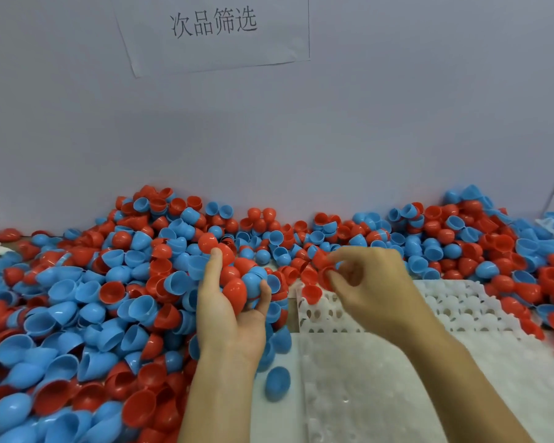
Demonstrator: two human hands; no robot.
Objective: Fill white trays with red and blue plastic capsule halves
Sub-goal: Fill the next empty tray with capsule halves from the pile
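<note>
Left hand (234, 302) palm up over the heap, fingers curled round a cupped handful of capsule halves (237, 284), red and blue mixed. Right hand (370, 282) raised just above the far left corner of the white tray (461, 311), thumb and fingertips pinching one red half (323, 276); rim blurred, so hard to tell which way it faces. One red half (311, 294) seated in the tray's corner cell, just below the pinched one. Tray cells otherwise showing white. Nearer tray (381, 378) lying in front, partly under the right forearm, surface blurred. Loose pile of red and blue halves (87, 302) spread over the bench from the left edge round behind the trays to the right side, banked against the grey back wall (397, 123). Single blue half (277, 383) apart from the pile, dome up, beside the nearer tray's left edge. Paper sign (211, 30) with handwritten characters taped to the wall above.
</note>
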